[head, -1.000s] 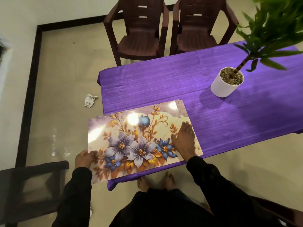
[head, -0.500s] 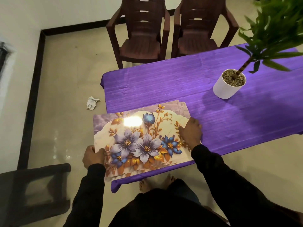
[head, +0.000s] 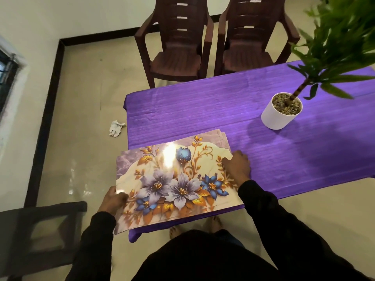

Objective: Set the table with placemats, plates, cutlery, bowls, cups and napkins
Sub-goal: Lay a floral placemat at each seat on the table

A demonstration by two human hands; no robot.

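A stack of glossy floral placemats (head: pixel 174 179), printed with purple and blue flowers and gold leaves, lies on the near left corner of the table with the purple cloth (head: pixel 203 110). Its left part overhangs the table edge. My left hand (head: pixel 113 199) grips the stack's overhanging left edge, thumb on top. My right hand (head: pixel 237 168) holds the right edge of the stack, fingers curled at the top mat's edge. More mat edges show fanned at the far right corner.
A white pot with a green plant (head: pixel 281 110) stands on the table's right half. Two dark brown plastic chairs (head: pixel 176 47) stand at the far side. A crumpled white paper (head: pixel 116 128) lies on the floor, and a dark chair (head: pixel 40 230) sits at lower left.
My right hand slid from lying flat on the mats to their right edge, where its fingers curl. The stack shifted slightly on the table corner. My left hand kept its hold.
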